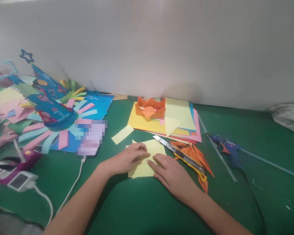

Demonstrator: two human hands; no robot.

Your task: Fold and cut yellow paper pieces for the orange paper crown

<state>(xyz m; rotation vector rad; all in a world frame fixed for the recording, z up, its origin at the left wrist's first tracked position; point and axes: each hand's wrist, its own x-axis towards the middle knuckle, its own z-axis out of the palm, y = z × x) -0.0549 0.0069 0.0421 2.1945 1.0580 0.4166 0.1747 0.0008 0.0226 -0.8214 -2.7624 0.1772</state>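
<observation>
I see left hand, right hand on yellow paper left of the cutter, grip unclear; likely light, creasable; take edges.

L hand beside R hand, palms dn.

Left hand, right hand, yellow paper beneath, green table

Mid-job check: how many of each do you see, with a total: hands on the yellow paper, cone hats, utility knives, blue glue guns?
Hands on yellow paper: 2
Cone hats: 2
Utility knife: 1
Blue glue gun: 1
Total: 6
</observation>
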